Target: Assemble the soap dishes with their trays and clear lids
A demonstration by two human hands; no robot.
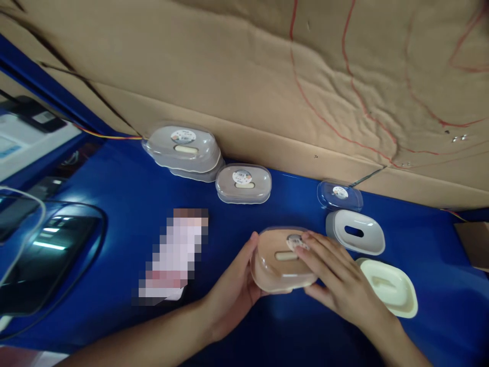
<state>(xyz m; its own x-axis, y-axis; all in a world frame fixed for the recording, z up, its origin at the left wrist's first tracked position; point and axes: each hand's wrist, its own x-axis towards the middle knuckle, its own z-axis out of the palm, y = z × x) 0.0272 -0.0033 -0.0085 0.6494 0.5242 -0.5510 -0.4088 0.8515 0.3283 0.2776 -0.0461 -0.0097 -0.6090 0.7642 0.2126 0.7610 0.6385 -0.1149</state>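
Observation:
A beige soap box with a clear lid [280,262] rests on the blue table [126,204] between both hands. My left hand [233,293] cups its left side, thumb up along the edge. My right hand [338,283] lies over the lid's right part, fingers pressing flat on the round sticker and thumb under the right edge.
A white soap tray [357,232] and a cream tray [391,285] lie right of the hands. A loose clear lid [340,196] sits behind them. Two lidded grey boxes [183,148] [244,183] stand by the cardboard wall [267,76]. A blurred card [175,255] lies left.

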